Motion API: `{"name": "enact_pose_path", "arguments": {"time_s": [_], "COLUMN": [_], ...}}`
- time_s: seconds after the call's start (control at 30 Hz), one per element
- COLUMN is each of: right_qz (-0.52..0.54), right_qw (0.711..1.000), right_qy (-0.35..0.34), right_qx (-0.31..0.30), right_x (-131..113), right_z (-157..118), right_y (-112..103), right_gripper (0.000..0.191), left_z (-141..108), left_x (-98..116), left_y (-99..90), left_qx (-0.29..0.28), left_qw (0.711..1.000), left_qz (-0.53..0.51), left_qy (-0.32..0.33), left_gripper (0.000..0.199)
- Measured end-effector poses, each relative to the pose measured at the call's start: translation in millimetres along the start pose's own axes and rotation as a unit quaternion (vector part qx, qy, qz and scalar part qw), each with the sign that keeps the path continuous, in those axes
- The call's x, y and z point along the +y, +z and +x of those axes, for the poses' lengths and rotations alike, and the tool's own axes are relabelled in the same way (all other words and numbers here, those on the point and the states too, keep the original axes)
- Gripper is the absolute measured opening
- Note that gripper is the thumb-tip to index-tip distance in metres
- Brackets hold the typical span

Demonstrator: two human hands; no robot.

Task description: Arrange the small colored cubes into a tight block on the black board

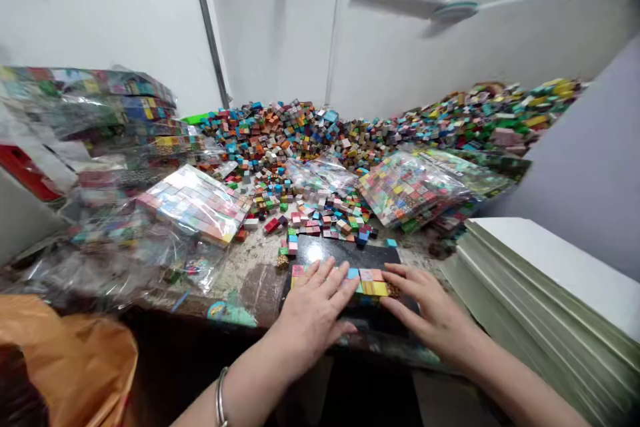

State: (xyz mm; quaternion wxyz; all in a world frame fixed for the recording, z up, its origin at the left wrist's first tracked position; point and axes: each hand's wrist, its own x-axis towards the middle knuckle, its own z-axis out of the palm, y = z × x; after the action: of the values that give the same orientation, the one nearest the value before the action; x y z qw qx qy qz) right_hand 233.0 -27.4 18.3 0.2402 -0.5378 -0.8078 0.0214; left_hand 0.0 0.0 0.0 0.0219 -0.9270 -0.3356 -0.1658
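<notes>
Silver-bangled left forearm (257,370) ends in left grip (316,303), spread over crosswise row of small multicoloured blocks (371,284) on glossy black rectangular board (350,252), right grip (431,310) bracketing row at board's right, pinch unclear.

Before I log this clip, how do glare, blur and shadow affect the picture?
Head view: a bright glare spot on the black board; white sheen across the wrapped block panel at left; ceiling fan blades smeared, probably by motion; deep shadow beneath the worktop; left hand and right hand readable.
</notes>
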Motion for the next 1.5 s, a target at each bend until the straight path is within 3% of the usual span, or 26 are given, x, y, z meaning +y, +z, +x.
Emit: {"name": "enact_pose_path", "arguments": {"time_s": [0.13,0.3,0.5,0.67,0.97,1.1,1.2,1.37,1.5], "right_qz": [0.001,0.007,-0.016,-0.030,-0.024,0.002,0.046,0.129,0.125], "right_qw": [1.000,0.999,0.984,0.974,0.962,0.961,0.968,0.977,0.982], "right_qy": [0.003,0.034,0.179,0.220,0.266,0.275,0.246,0.168,0.139], "right_qx": [0.011,0.026,-0.012,-0.038,-0.062,-0.013,0.018,-0.011,-0.021], "right_x": [-5,2,56,99,121,110,84,33,18], "right_z": [1,-4,24,61,77,75,60,25,13], "right_y": [9,6,3,20,42,29,11,-8,-8], "right_gripper": [0.037,0.039,0.038,0.027,0.015,0.014,0.021,0.024,0.021], "left_z": [0,-1,-1,-1,-1,-1,0,0,-1], "left_x": [1,1,1,3,1,1,2,2,2], "left_y": [0.2,1.9,3.0,1.7,5.7,6.0,4.4,4.3,5.9], "left_qx": [0.011,0.017,0.025,0.027,0.032,0.036,0.035,0.041,0.052], "left_qw": [1.000,1.000,1.000,0.999,0.999,0.999,0.999,0.999,0.998], "left_qz": [0.004,0.011,0.013,0.018,0.027,0.033,0.034,0.030,0.028], "left_qy": [0.004,-0.003,-0.006,-0.005,-0.006,-0.004,-0.005,-0.009,-0.006], "left_gripper": [0.068,0.067,0.065,0.061,0.058,0.056,0.056,0.054,0.053]}}
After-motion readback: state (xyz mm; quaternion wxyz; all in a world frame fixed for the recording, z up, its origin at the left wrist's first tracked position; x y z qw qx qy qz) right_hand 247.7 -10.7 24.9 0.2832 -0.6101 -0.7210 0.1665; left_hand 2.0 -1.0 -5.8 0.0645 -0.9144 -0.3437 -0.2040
